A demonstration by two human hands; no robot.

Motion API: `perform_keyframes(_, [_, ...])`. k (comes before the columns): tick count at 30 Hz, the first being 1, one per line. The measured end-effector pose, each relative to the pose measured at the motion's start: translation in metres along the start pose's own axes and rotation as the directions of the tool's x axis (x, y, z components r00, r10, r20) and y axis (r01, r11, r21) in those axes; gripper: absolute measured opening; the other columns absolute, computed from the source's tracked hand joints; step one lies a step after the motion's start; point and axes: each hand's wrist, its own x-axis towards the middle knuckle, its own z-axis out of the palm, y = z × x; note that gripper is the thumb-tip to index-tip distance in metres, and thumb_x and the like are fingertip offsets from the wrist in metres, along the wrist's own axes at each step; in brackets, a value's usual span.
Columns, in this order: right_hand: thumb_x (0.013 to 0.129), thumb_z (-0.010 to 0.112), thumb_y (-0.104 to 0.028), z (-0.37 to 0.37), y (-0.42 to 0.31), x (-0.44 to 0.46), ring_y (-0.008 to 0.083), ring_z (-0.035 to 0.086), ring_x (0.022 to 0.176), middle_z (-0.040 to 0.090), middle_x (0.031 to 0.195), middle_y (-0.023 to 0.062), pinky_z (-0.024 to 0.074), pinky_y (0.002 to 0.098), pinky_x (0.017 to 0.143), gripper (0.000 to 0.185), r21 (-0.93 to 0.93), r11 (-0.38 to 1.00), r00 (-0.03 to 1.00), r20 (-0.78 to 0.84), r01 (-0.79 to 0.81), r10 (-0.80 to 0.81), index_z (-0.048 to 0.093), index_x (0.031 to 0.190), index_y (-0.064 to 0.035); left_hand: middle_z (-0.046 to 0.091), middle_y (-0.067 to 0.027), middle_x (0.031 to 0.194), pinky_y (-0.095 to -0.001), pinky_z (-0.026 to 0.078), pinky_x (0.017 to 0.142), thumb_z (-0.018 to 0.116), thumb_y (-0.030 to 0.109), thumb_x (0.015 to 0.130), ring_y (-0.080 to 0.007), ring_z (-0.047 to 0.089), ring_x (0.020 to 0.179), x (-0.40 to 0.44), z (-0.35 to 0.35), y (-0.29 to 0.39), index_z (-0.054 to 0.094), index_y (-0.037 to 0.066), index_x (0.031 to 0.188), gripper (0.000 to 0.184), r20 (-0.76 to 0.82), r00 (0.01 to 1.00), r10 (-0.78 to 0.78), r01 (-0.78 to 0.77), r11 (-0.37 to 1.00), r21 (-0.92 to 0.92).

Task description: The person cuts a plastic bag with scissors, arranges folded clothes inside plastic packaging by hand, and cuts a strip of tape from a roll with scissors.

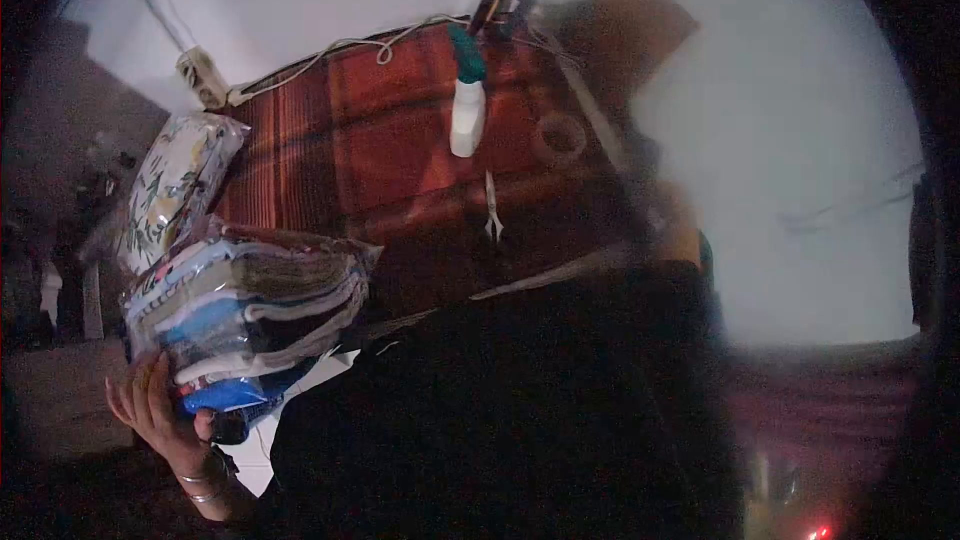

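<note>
Left fingers [156, 395] against bagged cloths [262, 305], scissors [491, 208] on plaid cover [385, 145]

Wrapped cloth stack [255, 290]: gripped near its edge by the left hand [158, 410].
Scissors [491, 202]: laid near the white bottle [467, 118].

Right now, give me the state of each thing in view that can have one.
Folded-cloth bundle: wrapped in clear plastic, held by the left hand
Leaf-print package: wrapped in clear plastic
White bottle: green top on
Scissors: lying down; open or shut unclear
Tape roll: lying flat
White cord: loosely looped
Red checked cloth: spread out
</note>
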Motion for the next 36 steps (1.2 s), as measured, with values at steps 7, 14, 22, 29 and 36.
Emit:
perform_keyframes(7, [0.084, 0.065, -0.034, -0.014, 0.017, 0.059, 0.0241, 0.062, 0.096, 0.068, 0.1, 0.0113, 0.045, 0.0325, 0.088, 0.04, -0.056, 0.998, 1.0, 0.003, -0.026, 0.026, 0.069, 0.105, -0.0003, 0.063, -0.0184, 0.114, -0.0554, 0.033, 0.104, 0.059, 0.069, 0.074, -0.0322, 0.062, 0.105, 0.004, 0.001, 0.005, 0.056, 0.004, 0.121, 0.08, -0.147, 0.989, -0.015, -0.025, 0.965, -0.261])
perform_keyframes(14, [0.081, 0.067, -0.008, -0.077, -0.184, -0.025, 0.0192, 0.062, 0.092, 0.068, 0.096, 0.0126, 0.049, 0.0297, 0.083, 0.021, 0.465, 0.869, 0.963, 0.108, 0.171, -0.247, 0.067, 0.099, 0.003, 0.065, -0.0102, 0.112, -0.0489, 0.037, 0.103, 0.073, 0.063, 0.062, -0.0274, 0.063, 0.105, -0.024, -0.01, -0.018, 0.064, 0.008, 0.112, 0.075, -0.205, 0.975, -0.085, -0.004, 0.917, -0.398])
perform_keyframes(22, [0.077, 0.068, -0.003, -0.065, -0.439, -0.201, 0.0173, 0.063, 0.075, 0.064, 0.075, 0.0079, 0.0485, 0.0278, 0.069, 0.011, 0.726, 0.501, 0.151, 0.493, 0.47, -0.857, 0.071, 0.087, 0.0, 0.066, -0.0053, 0.113, -0.0493, 0.03, 0.109, 0.077, 0.042, 0.07, -0.0239, 0.06, 0.111, -0.031, 0.018, -0.049, 0.066, 0.012, 0.107, 0.049, -0.27, 0.957, 0.103, -0.26, 0.718, -0.645])
perform_keyframes(29, [0.075, 0.071, -0.017, -0.035, -0.531, -0.272, 0.0227, 0.065, 0.067, 0.068, 0.077, 0.0129, 0.0504, 0.0334, 0.064, 0.019, 0.507, 0.688, 0.065, 0.779, 0.519, -0.623, 0.072, 0.087, -0.0033, 0.062, 0.0, 0.113, -0.0502, 0.032, 0.108, 0.076, 0.034, 0.068, -0.0186, 0.058, 0.108, -0.022, 0.026, -0.063, 0.064, 0.013, 0.109, 0.047, -0.36, 0.917, 0.173, -0.388, 0.601, -0.699])
perform_keyframes(36, [0.077, 0.07, -0.02, -0.012, -0.545, -0.263, 0.0255, 0.066, 0.069, 0.068, 0.078, 0.0165, 0.0506, 0.0364, 0.066, 0.019, 0.38, 0.589, 0.191, 0.703, 0.713, -0.685, 0.071, 0.085, -0.0032, 0.061, 0.0025, 0.118, -0.0527, 0.025, 0.111, 0.07, 0.034, 0.072, -0.0176, 0.057, 0.11, -0.02, 0.049, -0.065, 0.065, 0.017, 0.113, 0.045, -0.399, 0.885, 0.242, -0.46, 0.595, -0.66])
